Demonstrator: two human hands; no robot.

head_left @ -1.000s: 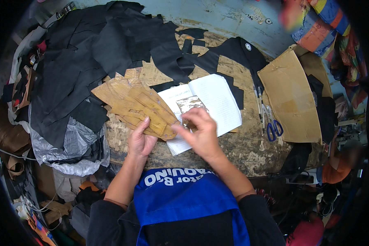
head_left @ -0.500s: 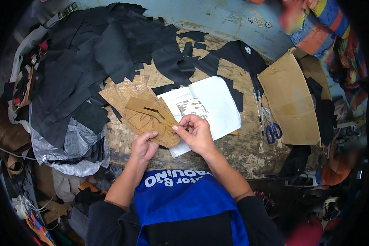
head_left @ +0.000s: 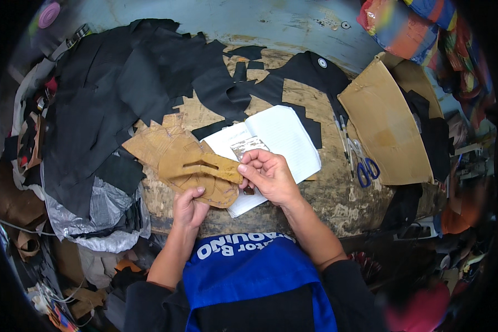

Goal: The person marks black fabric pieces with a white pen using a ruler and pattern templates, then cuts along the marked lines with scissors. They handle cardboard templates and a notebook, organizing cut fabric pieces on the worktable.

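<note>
Since the earlier frame we have drawn the tan cardboard patterns [head_left: 188, 166] closer and fanned them over the desk [head_left: 326, 188], beside the black leather pieces [head_left: 127, 83] and above the open notebook [head_left: 276, 144]. Our left hand [head_left: 189, 206] grips the stack's lower edge; our right hand [head_left: 268, 174] pinches the slotted top piece's end, its long axis running left-right between both sets of fingers. Blue-handled scissors [head_left: 365, 169] lie apart, rightward.

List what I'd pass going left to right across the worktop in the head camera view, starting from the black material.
Pile of black leather sheets → tan cardboard patterns held in the left hand → right hand pinching the pattern's end → open notebook → pens → blue-handled scissors → brown cardboard sheet.
</note>
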